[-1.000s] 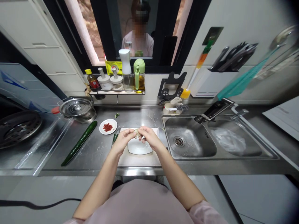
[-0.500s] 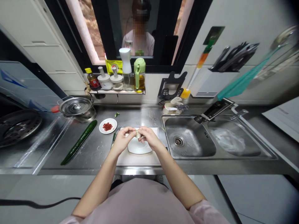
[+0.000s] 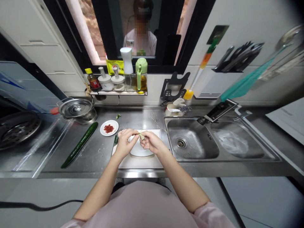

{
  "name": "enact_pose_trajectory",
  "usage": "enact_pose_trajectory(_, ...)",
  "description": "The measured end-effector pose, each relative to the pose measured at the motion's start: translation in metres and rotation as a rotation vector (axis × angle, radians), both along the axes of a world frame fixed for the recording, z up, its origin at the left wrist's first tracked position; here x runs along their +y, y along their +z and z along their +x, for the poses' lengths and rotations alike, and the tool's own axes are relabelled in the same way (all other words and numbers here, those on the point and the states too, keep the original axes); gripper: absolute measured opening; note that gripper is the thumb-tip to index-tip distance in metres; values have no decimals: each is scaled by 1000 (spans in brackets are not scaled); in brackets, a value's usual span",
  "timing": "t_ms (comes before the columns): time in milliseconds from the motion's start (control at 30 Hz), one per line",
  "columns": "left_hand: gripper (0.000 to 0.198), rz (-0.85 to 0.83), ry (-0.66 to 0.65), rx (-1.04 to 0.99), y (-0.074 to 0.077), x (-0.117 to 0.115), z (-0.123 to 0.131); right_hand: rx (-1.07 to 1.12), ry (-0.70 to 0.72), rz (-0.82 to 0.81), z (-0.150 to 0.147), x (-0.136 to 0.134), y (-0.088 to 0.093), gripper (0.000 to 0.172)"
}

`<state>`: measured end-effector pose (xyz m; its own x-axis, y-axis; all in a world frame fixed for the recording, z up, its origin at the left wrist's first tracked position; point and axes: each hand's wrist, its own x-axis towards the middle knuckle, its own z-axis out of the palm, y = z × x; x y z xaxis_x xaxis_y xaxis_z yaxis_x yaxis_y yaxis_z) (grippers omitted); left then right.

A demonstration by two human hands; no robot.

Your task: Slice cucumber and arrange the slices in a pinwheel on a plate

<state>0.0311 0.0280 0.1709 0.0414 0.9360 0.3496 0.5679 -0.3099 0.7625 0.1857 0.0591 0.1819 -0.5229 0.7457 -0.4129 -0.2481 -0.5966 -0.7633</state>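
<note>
My left hand [image 3: 127, 140] and my right hand [image 3: 152, 141] meet above a white dish [image 3: 142, 152]. Between their fingertips is a thin, pale green slice [image 3: 142, 136] that looks like cucumber. Both hands pinch it, and fingers cover part of it. Under the dish lies a light cutting board [image 3: 129, 163]. A dark green piece [image 3: 116, 138], perhaps a cucumber end, shows beside my left hand. Farther left, a small white plate [image 3: 115, 130] holds chopped red pieces [image 3: 108, 128]. A whole cucumber [image 3: 80, 145] lies slanted on the steel counter.
On the right is a double steel sink [image 3: 194, 156] with a black faucet [image 3: 216, 114]. A lidded pot [image 3: 78, 109] stands at the back left. Small green scraps [image 3: 118, 116] lie behind the plate. Seasoning bottles [image 3: 128, 65] fill a wall rack.
The slice has turned slightly between my fingertips, and my right hand has opened its lower fingers a little. The view has shifted slightly.
</note>
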Motion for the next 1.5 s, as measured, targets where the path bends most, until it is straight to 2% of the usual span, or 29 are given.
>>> enact_pose_trajectory(133, 19, 146, 35, 196, -7, -1, -4, 76, 92, -113, 1, 3, -1, 12)
enact_pose_trajectory(333, 18, 352, 66, 307, -14, 0, -5, 131, 202, -294, 3, 6, 3, 12)
enact_pose_trajectory(600, 15, 446, 68, 360, -20, -2, -7, 128, 239, -443, 6, 5, 10, 17)
enact_pose_trajectory(1000, 13, 510, 94, 369, -28, -4, -10, 186, 263, -519, 5, 1, 6, 20)
enact_pose_trajectory(1133, 14, 372, 129, 266, -35, -8, -1, 115, 191, -429, 8, -1, -4, 15)
enact_pose_trajectory(1267, 25, 30, 251, -33, -49, -20, 15, -68, 5, -185, 14, -5, -25, 16)
enact_pose_trajectory(1300, 30, -78, 244, -140, -52, -23, 19, -115, -41, -118, 16, -6, -30, 17)
enact_pose_trajectory(1367, 41, -306, 148, -357, -56, -27, 26, -186, -90, 7, 19, -7, -38, 17)
enact_pose_trajectory(1433, 49, -505, 27, -543, -56, -27, 30, -235, -78, 110, 21, -7, -43, 16)
enact_pose_trajectory(1500, 53, -627, -14, -671, -55, -23, 31, -284, -58, 190, 23, -6, -46, 14)
